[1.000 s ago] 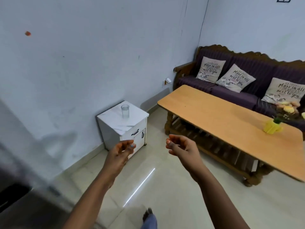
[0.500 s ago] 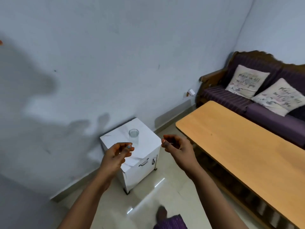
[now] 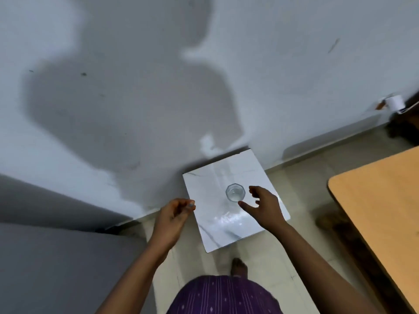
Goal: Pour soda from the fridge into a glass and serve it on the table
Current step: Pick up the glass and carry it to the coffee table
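Right hand (image 3: 264, 206) spread open beside glass (image 3: 235, 192)

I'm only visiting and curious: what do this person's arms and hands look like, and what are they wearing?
Both forearms are bare, with no sleeves, watch or bracelets in view. The left hand has a pale bluish painted nail on one fingertip; the right hand shows no rings. Below the arms, a purple garment with fine light stripes and small dots is visible.

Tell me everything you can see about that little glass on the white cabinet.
The glass is clear, with a faceted, many-sided rim, seen from almost straight above. It stands upright on the white marble-look cabinet top, near its middle, and looks empty. The right hand is open just beside it, fingers spread toward it, not clearly touching. The left hand is off to its other side.
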